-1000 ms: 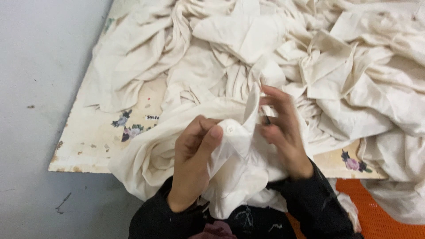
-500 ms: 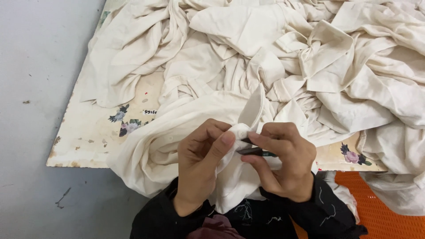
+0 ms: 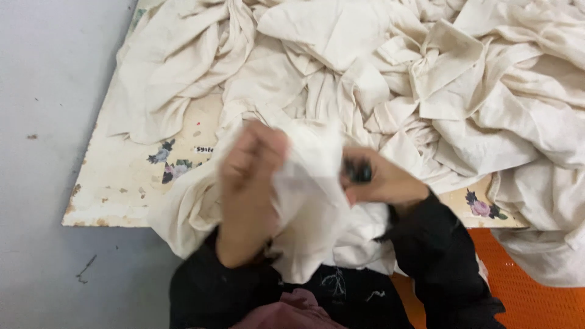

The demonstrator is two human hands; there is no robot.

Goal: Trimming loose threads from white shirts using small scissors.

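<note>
A piece of cream cloth [image 3: 308, 183] is held up at the near edge of the flower-printed board [image 3: 116, 195]. The left hand [image 3: 247, 183] pinches it shut; the right hand [image 3: 381, 183] closes on a small dark tool [image 3: 358, 170] against it. A large heap of cream cloth [image 3: 426, 79] covers the board behind, seemingly unhandled.

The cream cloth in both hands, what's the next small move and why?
Probably hold the cream cloth steady: the left hand grips a raised fold, the right hand holds a small dark tool beside it, and both look blurred.
</note>
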